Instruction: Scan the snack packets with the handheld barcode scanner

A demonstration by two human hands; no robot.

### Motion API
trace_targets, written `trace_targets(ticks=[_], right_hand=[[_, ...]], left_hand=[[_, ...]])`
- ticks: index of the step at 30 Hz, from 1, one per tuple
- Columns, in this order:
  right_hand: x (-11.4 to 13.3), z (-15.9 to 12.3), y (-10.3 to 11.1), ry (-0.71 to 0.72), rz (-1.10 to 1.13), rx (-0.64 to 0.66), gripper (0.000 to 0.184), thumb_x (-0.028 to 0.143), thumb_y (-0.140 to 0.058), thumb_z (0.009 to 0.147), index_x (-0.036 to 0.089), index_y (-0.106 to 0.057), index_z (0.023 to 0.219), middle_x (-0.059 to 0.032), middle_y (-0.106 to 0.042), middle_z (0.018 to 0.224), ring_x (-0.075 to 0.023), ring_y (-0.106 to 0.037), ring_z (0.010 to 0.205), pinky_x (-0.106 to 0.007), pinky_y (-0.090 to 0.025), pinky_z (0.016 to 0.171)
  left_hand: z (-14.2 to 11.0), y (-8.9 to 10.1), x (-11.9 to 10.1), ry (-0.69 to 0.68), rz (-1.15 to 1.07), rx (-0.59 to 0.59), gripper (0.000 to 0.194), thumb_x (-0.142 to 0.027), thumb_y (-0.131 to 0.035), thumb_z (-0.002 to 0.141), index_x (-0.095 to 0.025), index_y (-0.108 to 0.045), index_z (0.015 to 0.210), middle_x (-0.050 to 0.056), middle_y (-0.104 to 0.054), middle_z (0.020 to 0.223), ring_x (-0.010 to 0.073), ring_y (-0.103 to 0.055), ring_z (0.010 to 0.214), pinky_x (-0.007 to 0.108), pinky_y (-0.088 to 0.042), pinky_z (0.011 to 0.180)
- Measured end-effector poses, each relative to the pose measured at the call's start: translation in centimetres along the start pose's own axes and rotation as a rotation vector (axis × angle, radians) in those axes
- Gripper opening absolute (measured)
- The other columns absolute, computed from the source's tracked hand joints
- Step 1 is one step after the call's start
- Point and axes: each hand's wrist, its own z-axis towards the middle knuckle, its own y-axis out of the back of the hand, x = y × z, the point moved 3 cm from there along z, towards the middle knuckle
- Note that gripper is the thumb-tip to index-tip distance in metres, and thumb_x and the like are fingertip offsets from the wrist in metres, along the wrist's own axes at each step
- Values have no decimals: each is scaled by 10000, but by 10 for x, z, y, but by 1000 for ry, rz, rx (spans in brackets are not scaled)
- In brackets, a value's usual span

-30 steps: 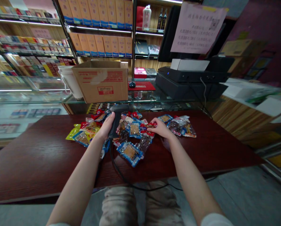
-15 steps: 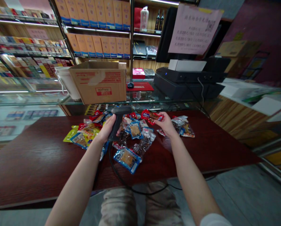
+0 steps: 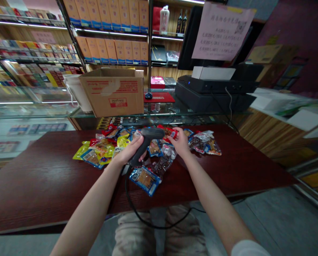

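My left hand (image 3: 132, 149) is wrapped round the handle of a black corded barcode scanner (image 3: 152, 133), whose head points right over the snack packets. Between the thumb and fingers of my right hand (image 3: 180, 143) is a red snack packet (image 3: 172, 134), close in front of the scanner's head. Below the scanner lie a blue-edged snack packet (image 3: 145, 180) and a clear packet with dark contents (image 3: 162, 161). Yellow packets (image 3: 105, 151) are heaped left of my left hand. To the right of my right hand rest more clear packets (image 3: 205, 142).
An open cardboard box (image 3: 116, 94) stands on the glass counter behind the dark wooden table (image 3: 41, 185), beside a white cup (image 3: 79, 94). A black cash drawer (image 3: 212, 101) and a monitor with a paper sign (image 3: 222, 32) are at the back right. The scanner's cable (image 3: 148, 215) loops over the table's front edge.
My left hand has moved the scanner to the right, closer to the red packet. My right hand has shifted slightly left, still pinching the packet.
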Motion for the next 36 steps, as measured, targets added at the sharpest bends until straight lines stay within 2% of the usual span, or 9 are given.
trace_targets(ticks=[7, 19, 29, 33, 36], right_hand=[[-9, 2, 0, 50, -46, -8, 530, 236, -705, 686, 262, -531, 1186, -46, -693, 1055, -231, -682, 954, -426, -547, 936], [-8, -2, -1, 65, -105, 8, 516, 211, -671, 718, 263, -557, 1218, -51, -687, 1034, -252, -678, 959, -456, -530, 979], [-6, -3, -4, 163, -195, -8, 503, 200, -634, 713, 242, -541, 1205, -72, -695, 1044, -235, -667, 897, -415, -559, 884], [-10, -2, -4, 170, -235, 30, 524, 193, -610, 745, 247, -505, 1256, -70, -684, 1069, -245, -686, 951, -429, -561, 909], [-11, 5, 6, 194, -279, -20, 524, 186, -591, 764, 245, -484, 1274, -89, -669, 1109, -254, -679, 993, -436, -551, 930]], left_hand=[[2, 1, 4, 1, 5, 3, 779, -811, -475, 857, -107, -635, 1151, -10, -540, 458, 113, -441, 348, 216, -284, 364], [2, 0, 5, 10, 6, -11, 764, -818, -515, 830, -131, -622, 1144, -12, -550, 487, 114, -453, 357, 219, -290, 363], [4, -2, 10, -12, -10, -28, 726, -799, -562, 820, -145, -565, 1134, -31, -550, 508, 108, -457, 373, 210, -312, 376], [4, -1, 10, 6, -28, -49, 763, -804, -558, 820, -114, -586, 1145, -15, -559, 507, 108, -462, 372, 212, -305, 370], [5, 2, 8, -6, -57, -60, 790, -806, -567, 814, -101, -605, 1169, -20, -539, 479, 111, -460, 361, 218, -293, 368]])
